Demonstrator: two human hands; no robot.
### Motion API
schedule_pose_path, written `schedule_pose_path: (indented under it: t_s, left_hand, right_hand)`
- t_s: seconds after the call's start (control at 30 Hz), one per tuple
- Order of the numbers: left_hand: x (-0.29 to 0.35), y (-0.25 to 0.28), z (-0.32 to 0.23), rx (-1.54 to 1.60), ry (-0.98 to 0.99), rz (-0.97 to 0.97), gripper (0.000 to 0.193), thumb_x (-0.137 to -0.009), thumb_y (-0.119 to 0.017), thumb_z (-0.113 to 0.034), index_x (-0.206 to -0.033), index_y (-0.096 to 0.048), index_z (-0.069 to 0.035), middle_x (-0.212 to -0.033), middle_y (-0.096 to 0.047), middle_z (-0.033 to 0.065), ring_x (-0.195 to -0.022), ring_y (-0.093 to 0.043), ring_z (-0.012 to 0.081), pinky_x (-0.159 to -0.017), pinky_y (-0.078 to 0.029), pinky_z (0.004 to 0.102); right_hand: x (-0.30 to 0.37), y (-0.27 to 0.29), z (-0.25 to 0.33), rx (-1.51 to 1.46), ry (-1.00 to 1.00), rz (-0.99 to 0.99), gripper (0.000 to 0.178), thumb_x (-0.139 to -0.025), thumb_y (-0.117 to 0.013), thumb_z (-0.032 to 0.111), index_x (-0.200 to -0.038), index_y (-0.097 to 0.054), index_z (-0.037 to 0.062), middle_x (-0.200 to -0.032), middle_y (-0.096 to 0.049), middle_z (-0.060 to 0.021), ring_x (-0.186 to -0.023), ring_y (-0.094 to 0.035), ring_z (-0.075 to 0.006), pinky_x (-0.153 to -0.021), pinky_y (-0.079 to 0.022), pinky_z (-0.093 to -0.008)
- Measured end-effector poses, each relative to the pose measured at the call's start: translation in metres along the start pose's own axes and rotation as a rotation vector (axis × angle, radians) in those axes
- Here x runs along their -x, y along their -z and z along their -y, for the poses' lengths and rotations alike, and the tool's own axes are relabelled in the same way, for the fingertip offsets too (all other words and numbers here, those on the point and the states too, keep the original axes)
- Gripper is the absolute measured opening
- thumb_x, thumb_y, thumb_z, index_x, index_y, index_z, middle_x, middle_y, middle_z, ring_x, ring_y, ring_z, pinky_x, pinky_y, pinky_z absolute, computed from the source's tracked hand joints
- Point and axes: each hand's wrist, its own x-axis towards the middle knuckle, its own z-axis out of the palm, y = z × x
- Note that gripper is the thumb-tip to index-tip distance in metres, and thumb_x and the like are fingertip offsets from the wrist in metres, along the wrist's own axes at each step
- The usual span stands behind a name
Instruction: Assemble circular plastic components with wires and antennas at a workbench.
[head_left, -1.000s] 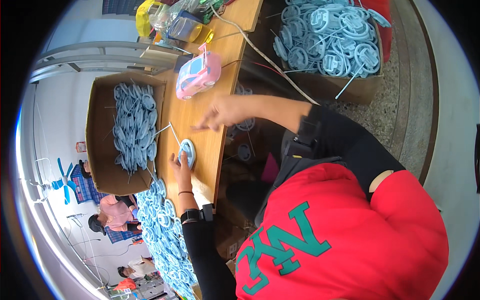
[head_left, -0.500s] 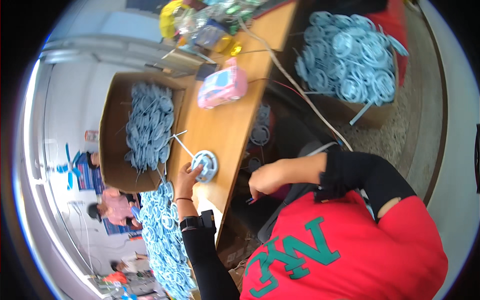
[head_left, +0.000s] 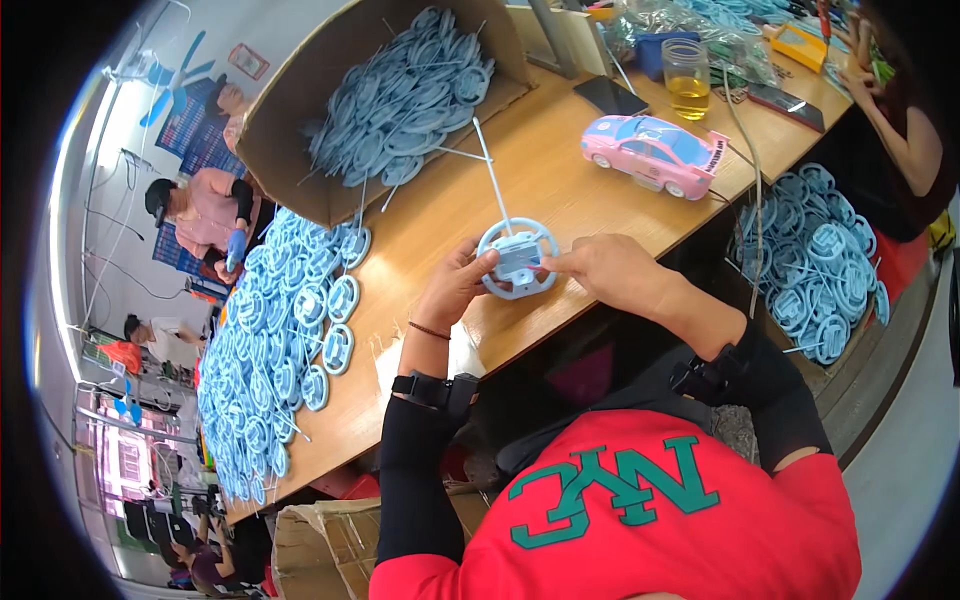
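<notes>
Over the table edge I hold a light-blue toy steering wheel (head_left: pixel 521 283) with a clear centre panel. A long pale rod runs from its top toward the box. My left hand (head_left: pixel 455 283) is closed on the wheel's left rim, thumb on its face. My right hand (head_left: pixel 612 272) is pinched at the right side of the wheel, fingertips over the rim. A tiny reddish bit shows at those fingertips; what they pinch is mostly hidden. Beyond the wheel, a pink and blue toy car (head_left: pixel 655 153) stands on the wooden table (head_left: pixel 420 250).
A cardboard box (head_left: pixel 285 150) of similar blue wheels lies at the back; a large pile (head_left: pixel 265 370) covers the left. Another full box (head_left: pixel 815 260) is low at right. A jar of yellow liquid (head_left: pixel 687 85) and a phone (head_left: pixel 610 96) stand behind the car. Other people work nearby.
My right hand has come up from below the table edge to the wheel. The wheel, in my left hand, now faces me with its panel showing. The view has turned.
</notes>
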Motion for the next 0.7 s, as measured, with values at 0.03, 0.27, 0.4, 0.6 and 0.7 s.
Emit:
schedule_pose_path:
  t_s: [0.03, 0.27, 0.4, 0.6, 0.7]
  left_hand:
    - [0.0, 0.002, 0.0, 0.054, 0.008, 0.032, 0.041, -0.094, -0.061, -0.021, -0.126, -0.051, 0.002, -0.101, -0.065, 0.0096, -0.084, -0.066, 0.0189, -0.078, -0.056, 0.0332]
    - [-0.008, 0.013, 0.018, 0.267, -0.03, -0.139, 0.032, -0.095, -0.058, -0.016, -0.121, -0.054, 0.002, -0.101, -0.065, 0.0077, -0.087, -0.064, 0.0159, -0.078, -0.055, 0.03]
    - [-0.017, 0.012, 0.023, 0.386, -0.056, -0.214, 0.024, -0.096, -0.057, -0.017, -0.113, -0.057, 0.0, -0.099, -0.064, 0.0064, -0.085, -0.064, 0.0148, -0.077, -0.054, 0.029]
    - [-0.015, 0.03, 0.03, 0.462, -0.077, -0.23, 0.024, -0.096, -0.057, -0.02, -0.112, -0.057, -0.001, -0.098, -0.065, 0.0053, -0.086, -0.063, 0.0138, -0.077, -0.053, 0.0286]
    - [-0.016, 0.034, 0.02, 0.449, -0.073, -0.166, 0.03, -0.098, -0.055, -0.025, -0.116, -0.056, -0.002, -0.103, -0.065, 0.0064, -0.092, -0.063, 0.0148, -0.082, -0.052, 0.0299]
  right_hand:
    - [-0.006, -0.001, -0.002, 0.023, -0.011, 0.018, 0.029, -0.09, -0.05, 0.016, -0.11, -0.07, 0.0203, -0.091, -0.068, -0.0144, -0.088, -0.066, -0.0329, -0.077, -0.051, -0.0437]
    - [-0.049, -0.015, -0.012, -0.061, 0.073, 0.053, 0.026, -0.09, -0.053, 0.019, -0.109, -0.071, 0.0194, -0.088, -0.068, -0.0151, -0.084, -0.066, -0.033, -0.073, -0.05, -0.0441]
    - [-0.062, -0.022, -0.018, -0.114, 0.091, -0.039, 0.024, -0.089, -0.056, 0.02, -0.108, -0.071, 0.0206, -0.087, -0.068, -0.0151, -0.081, -0.066, -0.0334, -0.07, -0.05, -0.0436]
    - [-0.078, -0.029, -0.015, -0.207, 0.135, -0.039, 0.025, -0.086, -0.059, 0.016, -0.108, -0.071, 0.0227, -0.084, -0.066, -0.0141, -0.077, -0.064, -0.0336, -0.07, -0.051, -0.0424]
    - [-0.084, -0.031, -0.015, -0.271, 0.132, -0.06, 0.027, -0.085, -0.06, 0.013, -0.108, -0.071, 0.0225, -0.084, -0.066, -0.0124, -0.077, -0.064, -0.0332, -0.07, -0.051, -0.0418]
